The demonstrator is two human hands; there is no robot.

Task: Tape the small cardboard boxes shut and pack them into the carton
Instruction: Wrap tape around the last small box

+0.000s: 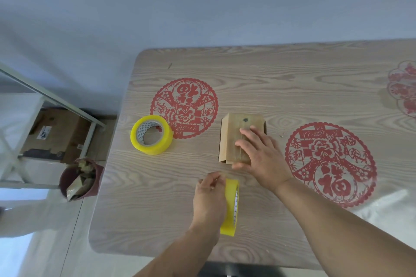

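Wood-grain counter [281,87] with red paper-cut decals, pale wall behind.

Small cardboard box [234,141] lying flat mid-counter, long axis running away from the body, near end toward the camera. Glossy strip along the top, probably tape already laid down the seam; blur, so not certain.

Right hand [262,154] flat on the box top, fingers straight and spread, thumb at the near end: pressing, no grip closed on anything.

Left hand [210,195] just short of the box's near end, grip curled round a yellow tape roll [231,207] held on edge, fingertips pinched at the top of the roll as if on the free end. Box sits straight ahead and slightly right of that grip, so a pull along the long axis lines up. Left hand nearer the body, right hand already on the box.

Second yellow roll [152,134] lying flat, well left of the box, untouched.

Brown carton [56,132] on the floor left of the counter, under a white frame; red bin [78,179] of scraps beside it.
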